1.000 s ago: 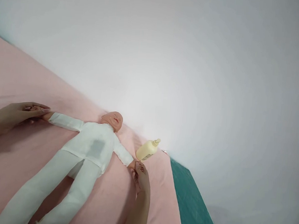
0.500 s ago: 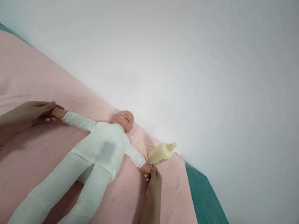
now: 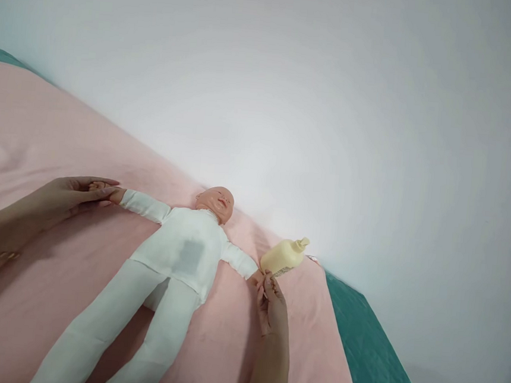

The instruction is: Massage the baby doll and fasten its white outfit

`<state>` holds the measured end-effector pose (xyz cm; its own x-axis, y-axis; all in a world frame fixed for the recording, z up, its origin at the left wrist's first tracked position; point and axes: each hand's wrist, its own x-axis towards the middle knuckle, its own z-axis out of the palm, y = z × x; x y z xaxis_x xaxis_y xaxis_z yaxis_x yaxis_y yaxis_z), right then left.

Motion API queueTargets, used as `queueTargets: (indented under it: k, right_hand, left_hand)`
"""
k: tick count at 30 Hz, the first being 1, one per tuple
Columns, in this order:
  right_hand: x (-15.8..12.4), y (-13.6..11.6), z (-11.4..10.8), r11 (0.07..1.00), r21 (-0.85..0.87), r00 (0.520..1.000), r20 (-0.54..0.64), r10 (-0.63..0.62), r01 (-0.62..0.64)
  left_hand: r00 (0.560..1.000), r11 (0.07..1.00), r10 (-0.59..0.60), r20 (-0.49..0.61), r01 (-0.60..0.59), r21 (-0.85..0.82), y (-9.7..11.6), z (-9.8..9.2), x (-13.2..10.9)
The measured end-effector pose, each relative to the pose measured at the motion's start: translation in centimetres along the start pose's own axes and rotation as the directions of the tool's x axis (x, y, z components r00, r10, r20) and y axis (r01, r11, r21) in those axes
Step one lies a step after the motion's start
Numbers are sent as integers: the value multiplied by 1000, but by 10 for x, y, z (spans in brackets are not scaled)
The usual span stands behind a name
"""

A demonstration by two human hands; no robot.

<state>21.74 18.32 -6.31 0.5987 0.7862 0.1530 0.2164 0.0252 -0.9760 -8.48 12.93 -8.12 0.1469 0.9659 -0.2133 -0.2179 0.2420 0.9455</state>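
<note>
A baby doll (image 3: 175,241) with a white cloth body lies on its back, arms spread, a grey patch on its belly. At the left, my left hand (image 3: 74,196) is closed around the doll's hand, whose small fingers show between my fingers and thumb. My right hand (image 3: 273,305) pinches the doll's other hand (image 3: 255,278) between thumb and fingertips. Just beyond it, a pale yellow pump bottle (image 3: 283,256) leans or lies tilted, its pump pointing up and right. The doll's feet are out of view.
Beneath the doll spreads a pink sheet (image 3: 218,343) with light creases. A green cover (image 3: 372,339) shows past its right edge, and again at the far left. A pale wall (image 3: 334,115) rises directly behind the doll's head and the bottle.
My left hand has shifted its hold, with its fingers now reaching above the doll's hand. My right hand has turned slightly on the other doll hand. The whole view has shifted a little.
</note>
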Motion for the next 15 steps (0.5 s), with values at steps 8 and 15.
queueTargets:
  k: [8, 15]
  right_hand:
    - [-7, -10, 1, 999, -9, 998, -53, 35, -36]
    - [-27, -17, -8, 999, -13, 994, -106, 32, -34]
  left_hand:
    - [1000, 999, 7, -16, -6, 38, -9, -10, 11]
    - [997, 995, 70, -23, -71, -68, -21, -14, 27]
